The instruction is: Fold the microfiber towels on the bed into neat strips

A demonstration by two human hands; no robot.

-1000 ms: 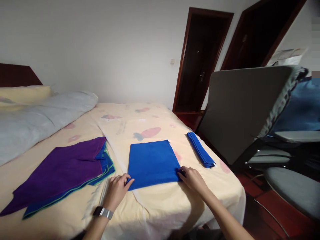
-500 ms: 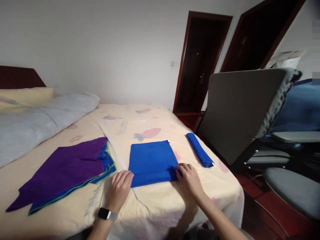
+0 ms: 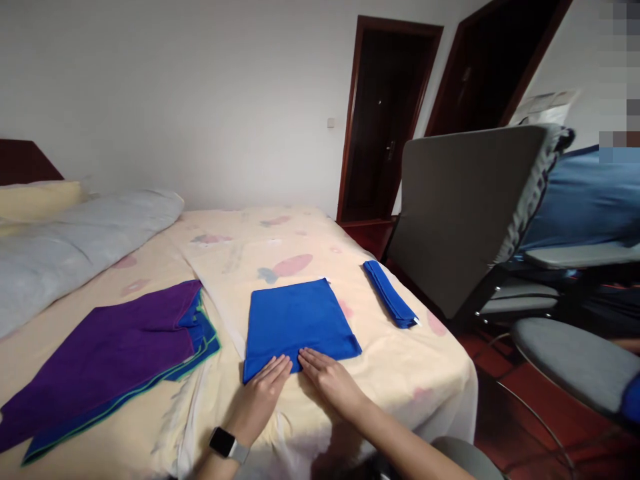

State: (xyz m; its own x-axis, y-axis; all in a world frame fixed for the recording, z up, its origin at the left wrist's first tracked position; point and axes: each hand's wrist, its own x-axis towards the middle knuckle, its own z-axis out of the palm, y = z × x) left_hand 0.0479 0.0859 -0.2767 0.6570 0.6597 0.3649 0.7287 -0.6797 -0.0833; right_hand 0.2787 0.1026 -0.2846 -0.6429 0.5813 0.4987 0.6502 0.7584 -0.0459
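Observation:
A blue cloth (image 3: 300, 313) lies spread as a flat, roughly square piece on the bed in front of me. My left hand (image 3: 263, 397), with a watch (image 3: 227, 444) on its wrist, rests its fingers flat on the near edge, left of the middle. Close beside it, my right hand (image 3: 333, 383) lays outstretched fingers on the same edge. Neither hand grips anything. Off to the left are a purple cloth (image 3: 115, 340) and, partly under it, blue cloths with green edging (image 3: 125, 407). A narrow folded blue cloth (image 3: 390, 293) lies to the right.
The bed's patterned sheet (image 3: 320, 240) drops away at the right edge. A grey quilt (image 3: 100, 223) and a yellow pillow (image 3: 40, 199) lie at the far left. Beyond the right edge stand a grey folding bed (image 3: 470, 213) and a grey round seat (image 3: 570, 360), with a person in blue (image 3: 590, 193) behind.
Both hands have moved inward from the blue cloth's two near corners to the middle of its near edge. My right hand has let go of its corner. The view has turned slightly right.

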